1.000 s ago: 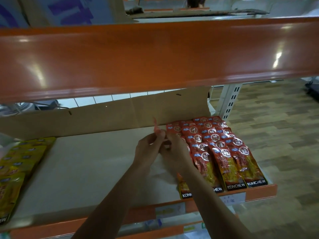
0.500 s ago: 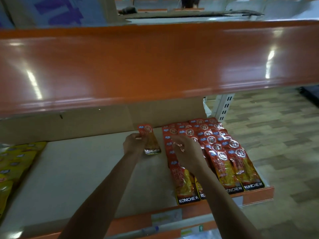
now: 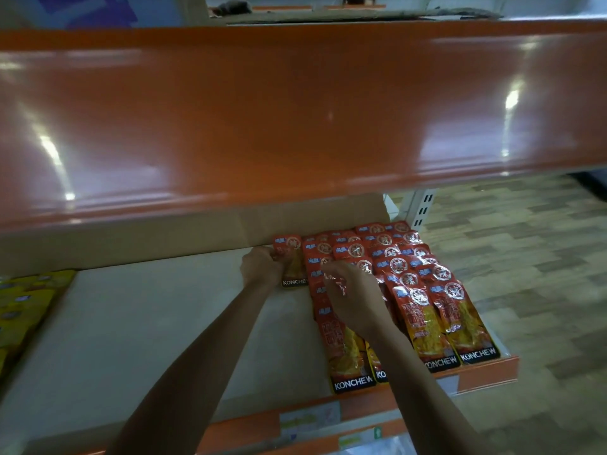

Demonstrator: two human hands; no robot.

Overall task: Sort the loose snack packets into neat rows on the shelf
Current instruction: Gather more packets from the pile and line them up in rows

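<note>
A single red packet (image 3: 291, 261) lies at the back of the shelf (image 3: 147, 323), just left of the rows of red packets (image 3: 427, 290) and against the cardboard (image 3: 197, 234) behind. The left hand (image 3: 262, 266) grips its left edge. The right hand (image 3: 356, 300) lies over the rows with its fingers bent down, and I cannot tell whether it holds one. Yellow packets (image 3: 26, 300) sit far left.

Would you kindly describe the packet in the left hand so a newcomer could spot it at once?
Under the orange upper shelf, find the cardboard back wall. Just left of the overlapping red packet rows, the left hand holds one red packet; it alone lies outside the rows.
</note>
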